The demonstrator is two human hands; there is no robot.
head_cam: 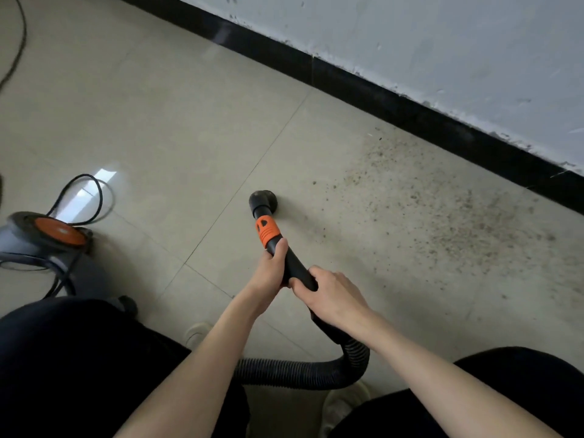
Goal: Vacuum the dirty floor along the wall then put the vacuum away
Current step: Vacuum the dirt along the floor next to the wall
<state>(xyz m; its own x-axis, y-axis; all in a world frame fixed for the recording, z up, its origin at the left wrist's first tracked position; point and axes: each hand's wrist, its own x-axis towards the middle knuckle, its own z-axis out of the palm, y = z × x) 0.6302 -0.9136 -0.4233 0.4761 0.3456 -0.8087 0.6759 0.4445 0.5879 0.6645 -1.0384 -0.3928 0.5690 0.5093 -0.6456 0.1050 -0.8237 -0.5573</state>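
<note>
Head view shows your left hand (271,269) and right hand (328,294), fingers curled round the black vacuum wand (295,268), its round nozzle (264,201) on tile short of the gritty dirt patch (474,222) by the wall; sweep right next.

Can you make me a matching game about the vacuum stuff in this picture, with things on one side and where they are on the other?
Things:
1. round nozzle
2. dirt patch
3. vacuum body
4. ribbed hose

Places:
A. far left, on the floor with its cord looped behind it
B. low down, curving between the person's knees
C. on the floor at the tip of the wand, left of the dirt
D. on the right, beside the black baseboard

Pairs: 1-C, 2-D, 3-A, 4-B
</note>
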